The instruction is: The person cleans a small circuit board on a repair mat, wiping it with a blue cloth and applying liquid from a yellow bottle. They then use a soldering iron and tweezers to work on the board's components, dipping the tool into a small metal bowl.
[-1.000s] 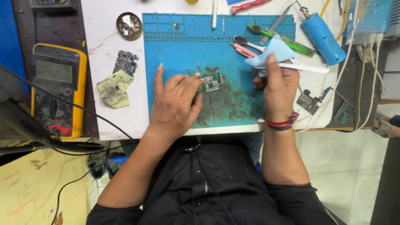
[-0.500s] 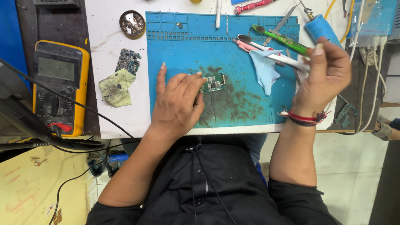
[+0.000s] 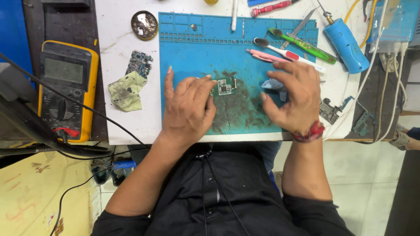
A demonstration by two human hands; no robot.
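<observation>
A small green circuit board (image 3: 225,86) lies on the blue work mat (image 3: 197,57), over a dark stained patch. My left hand (image 3: 186,107) rests flat on the mat, its fingertips pinning the board's left edge. My right hand (image 3: 294,96) is to the right of the board, fingers curled over a light blue cloth (image 3: 272,84) that it presses onto the mat. A red band circles my right wrist.
A yellow multimeter (image 3: 65,87) sits at the left. A dirty rag (image 3: 125,91), another circuit board (image 3: 139,64) and a round tin (image 3: 145,25) lie left of the mat. Brushes (image 3: 286,53), tweezers (image 3: 299,28), a blue cylindrical tool (image 3: 346,43) and board parts (image 3: 330,110) lie to the right.
My right hand came down from the upper right, where it was raised, and now presses the light blue cloth on the mat beside the board. My left hand stayed on the board.
</observation>
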